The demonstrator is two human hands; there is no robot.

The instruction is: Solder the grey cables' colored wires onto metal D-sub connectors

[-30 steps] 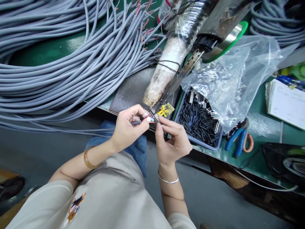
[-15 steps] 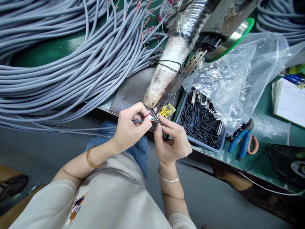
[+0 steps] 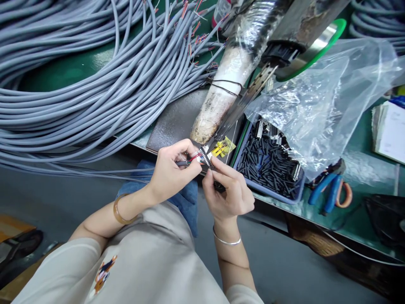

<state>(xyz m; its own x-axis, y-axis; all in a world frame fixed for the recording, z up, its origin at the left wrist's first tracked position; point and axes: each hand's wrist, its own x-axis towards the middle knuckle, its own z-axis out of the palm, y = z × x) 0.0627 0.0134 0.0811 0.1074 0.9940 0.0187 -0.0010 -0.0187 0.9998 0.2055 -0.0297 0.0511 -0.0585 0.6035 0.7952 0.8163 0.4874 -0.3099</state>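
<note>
My left hand (image 3: 172, 166) is closed in a pinch on the end of a grey cable (image 3: 182, 163), whose thin coloured wires (image 3: 194, 158) fan out towards a connector. That multi-pin metal connector (image 3: 205, 155) lies between my two hands. With thumb and index finger, my right hand (image 3: 230, 190) grips its right end. Just above the connector slants the perforated metal barrel of a soldering iron (image 3: 257, 84); its tip is hard to make out. Beside the barrel, a white wrapped tube (image 3: 223, 80) with a browned end points down at my fingers.
A heap of grey cables (image 3: 95, 114) covers the left of the bench. On the right are a blue tray (image 3: 275, 195) with black sleeves and connectors, a clear plastic bag (image 3: 325, 93), blue-handled cutters (image 3: 330, 190), a green-rimmed spool (image 3: 340, 31) and a paper pad (image 3: 390, 131).
The view has shifted slightly, so the bench things at right appear farther right. My right thumb and fingertips have moved a little on the connector; my left hand keeps its pinch on the cable.
</note>
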